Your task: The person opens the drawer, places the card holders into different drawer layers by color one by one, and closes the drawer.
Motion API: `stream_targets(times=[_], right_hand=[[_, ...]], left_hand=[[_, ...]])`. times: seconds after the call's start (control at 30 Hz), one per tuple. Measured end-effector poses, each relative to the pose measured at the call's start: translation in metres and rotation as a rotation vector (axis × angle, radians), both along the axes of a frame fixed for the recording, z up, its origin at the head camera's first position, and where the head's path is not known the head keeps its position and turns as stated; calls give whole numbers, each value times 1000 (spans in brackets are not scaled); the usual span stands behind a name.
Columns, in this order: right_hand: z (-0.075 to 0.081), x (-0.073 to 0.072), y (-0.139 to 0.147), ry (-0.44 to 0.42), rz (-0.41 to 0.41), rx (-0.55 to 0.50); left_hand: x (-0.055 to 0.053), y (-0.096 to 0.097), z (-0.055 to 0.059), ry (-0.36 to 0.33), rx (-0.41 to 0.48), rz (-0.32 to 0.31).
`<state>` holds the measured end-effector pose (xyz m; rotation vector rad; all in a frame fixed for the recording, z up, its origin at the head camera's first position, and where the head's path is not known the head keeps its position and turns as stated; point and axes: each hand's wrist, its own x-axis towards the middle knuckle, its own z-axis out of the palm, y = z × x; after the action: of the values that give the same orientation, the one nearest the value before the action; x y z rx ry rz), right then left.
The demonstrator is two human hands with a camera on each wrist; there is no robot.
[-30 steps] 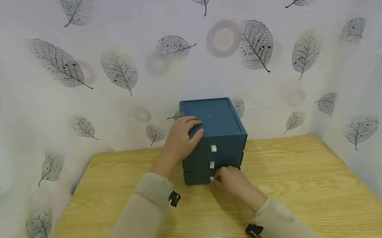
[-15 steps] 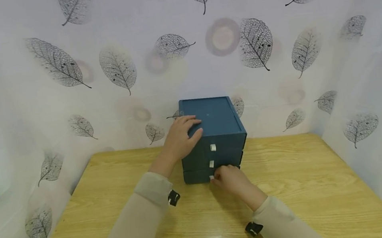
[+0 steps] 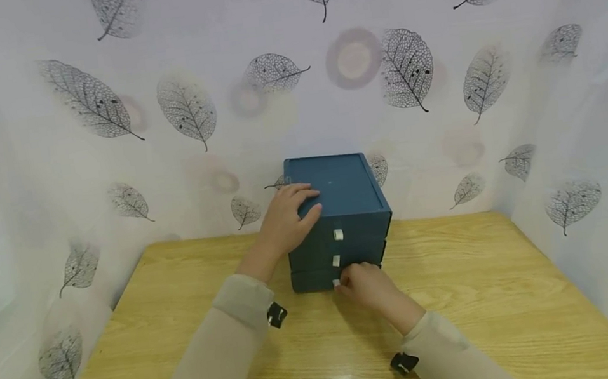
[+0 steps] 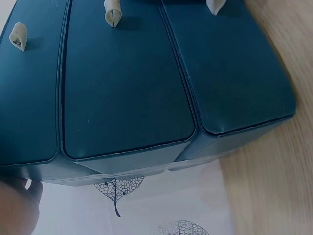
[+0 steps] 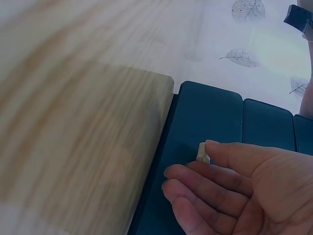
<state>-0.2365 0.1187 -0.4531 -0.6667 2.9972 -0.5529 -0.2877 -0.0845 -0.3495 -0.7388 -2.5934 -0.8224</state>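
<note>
A dark blue box of three stacked drawers [image 3: 332, 186] stands on the table, each drawer front bearing a small whitish pull tab. My left hand [image 3: 286, 220] rests over the left edge of its top, fingers spread on the lid; only a bit of this hand [image 4: 17, 205] enters the left wrist view. Down at the bottom drawer [image 3: 311, 280], my right hand [image 3: 367, 285] pinches the pull tab [image 5: 202, 152] between thumb and index finger. The other fingers are curled beneath it in the right wrist view. The top tab [image 3: 339, 235] and middle tab [image 3: 336, 261] are untouched.
The yellow wood-grain table [image 3: 468, 296] runs out on both sides and in front of the box. Close behind hangs a pale curtain [image 3: 249, 126] with a leaf print, which also closes off the left and right sides.
</note>
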Motion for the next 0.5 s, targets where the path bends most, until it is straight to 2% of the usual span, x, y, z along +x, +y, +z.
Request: stream_targets(times=[0.27,0.5], right_hand=[[3,4,7,-1,13,-16],[6,5,12,-13,-10,-33]], left_hand=[[0,4,3,4,18,-17],[-1,2,2,-10,46,-29]])
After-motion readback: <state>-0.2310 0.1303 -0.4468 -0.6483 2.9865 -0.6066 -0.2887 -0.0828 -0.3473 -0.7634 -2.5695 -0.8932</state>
